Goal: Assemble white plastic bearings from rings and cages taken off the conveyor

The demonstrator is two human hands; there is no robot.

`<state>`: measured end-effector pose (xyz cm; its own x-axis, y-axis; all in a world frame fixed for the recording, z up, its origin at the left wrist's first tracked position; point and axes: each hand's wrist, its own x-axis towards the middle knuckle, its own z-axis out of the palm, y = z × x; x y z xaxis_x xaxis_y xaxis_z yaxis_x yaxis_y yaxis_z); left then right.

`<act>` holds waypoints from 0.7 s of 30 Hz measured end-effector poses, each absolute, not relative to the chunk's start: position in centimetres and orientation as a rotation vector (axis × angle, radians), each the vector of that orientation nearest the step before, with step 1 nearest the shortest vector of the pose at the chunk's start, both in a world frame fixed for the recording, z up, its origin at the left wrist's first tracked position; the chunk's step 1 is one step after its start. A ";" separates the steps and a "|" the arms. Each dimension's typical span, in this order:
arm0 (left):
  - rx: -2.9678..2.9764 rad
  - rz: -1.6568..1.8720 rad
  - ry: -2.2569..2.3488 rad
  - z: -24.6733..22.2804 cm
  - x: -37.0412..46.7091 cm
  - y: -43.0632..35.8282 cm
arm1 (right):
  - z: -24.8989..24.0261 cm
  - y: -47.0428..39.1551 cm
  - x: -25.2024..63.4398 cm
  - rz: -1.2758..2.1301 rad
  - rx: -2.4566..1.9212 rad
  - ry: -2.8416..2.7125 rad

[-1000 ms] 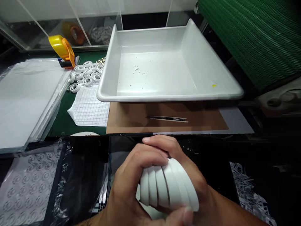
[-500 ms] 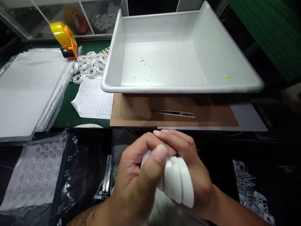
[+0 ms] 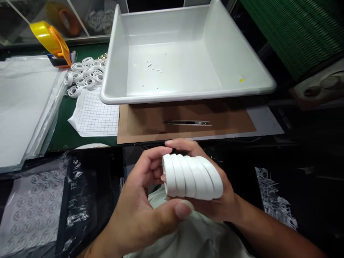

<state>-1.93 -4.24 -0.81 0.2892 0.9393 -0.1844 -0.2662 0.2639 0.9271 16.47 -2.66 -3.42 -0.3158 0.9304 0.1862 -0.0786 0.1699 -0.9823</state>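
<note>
R hand (image 3: pixel 227 190) — cups stack of white rings (image 3: pixel 191 178) from R side | L hand (image 3: pixel 138 206) — thumb spread wide, fingertips at stack's L end | stack approx. horiz., above lap (image 3: pixel 204 236), nr counter (image 3: pixel 64 134) edge | white tray (image 3: pixel 172 98) w/ scraps beyond

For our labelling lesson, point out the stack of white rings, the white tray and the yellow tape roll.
Stack of white rings (image 3: pixel 191 177), head view: middle of its outer side.
White tray (image 3: pixel 185 70), head view: bare inner floor.
Yellow tape roll (image 3: pixel 45 35), head view: its outer band.
</note>
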 end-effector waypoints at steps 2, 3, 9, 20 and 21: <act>0.924 0.950 0.922 -0.6 -2.0 -4.4 | -3.5 -2.7 16.5 1.349 -0.879 -1.469; 0.922 0.940 0.937 -0.5 -2.0 -4.4 | -3.5 -2.7 16.6 1.364 -0.887 -1.460; 0.939 0.931 0.974 -1.1 -1.6 -4.2 | -4.5 -2.4 16.9 1.246 -0.868 -1.550; 0.964 0.921 1.003 -1.3 -1.4 -3.4 | -5.0 -1.6 17.1 0.900 -0.800 -1.801; 0.995 0.937 1.032 -1.3 -1.2 -3.5 | -5.2 -1.7 17.0 1.000 -0.799 -1.752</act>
